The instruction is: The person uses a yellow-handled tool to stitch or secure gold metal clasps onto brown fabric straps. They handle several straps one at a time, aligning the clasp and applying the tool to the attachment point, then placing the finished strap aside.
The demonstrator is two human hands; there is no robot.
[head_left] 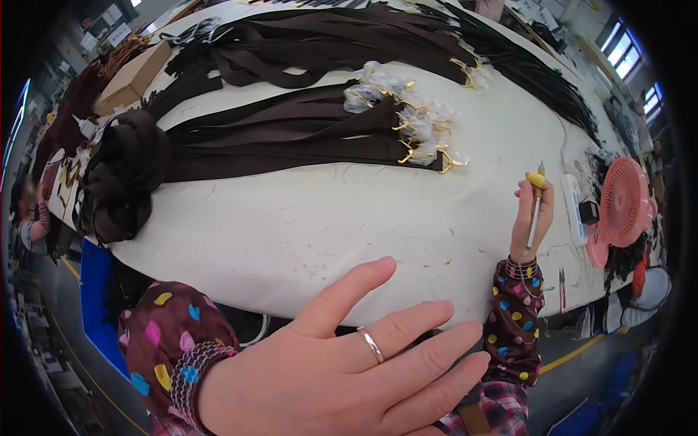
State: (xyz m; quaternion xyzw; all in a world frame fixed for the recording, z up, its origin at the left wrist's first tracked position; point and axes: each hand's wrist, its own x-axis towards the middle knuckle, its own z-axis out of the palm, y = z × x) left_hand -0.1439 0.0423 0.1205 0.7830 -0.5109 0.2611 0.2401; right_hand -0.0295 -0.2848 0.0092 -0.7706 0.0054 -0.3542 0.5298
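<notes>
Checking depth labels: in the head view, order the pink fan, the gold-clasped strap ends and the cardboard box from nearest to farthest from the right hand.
From the right hand, which holds a yellow-tipped tool:
1. Pink fan, just to its right at the table edge.
2. Gold-clasped strap ends, up and to its left, mid-table.
3. Cardboard box, far upper left corner.

A white worktable (291, 225) is seen from above. The left hand (342, 363), with a ring (372, 344) on one finger, is held flat and spread close to the camera, above the table's near edge. A slim tool with a yellow tip (536, 200) is gripped upright by the right hand (531, 218) near the table's right side. Dark brown straps (291, 138) with gold clasps (422, 142) are laid across the far half, well apart from both hands. A pink fan (622, 203) is placed at the right.
</notes>
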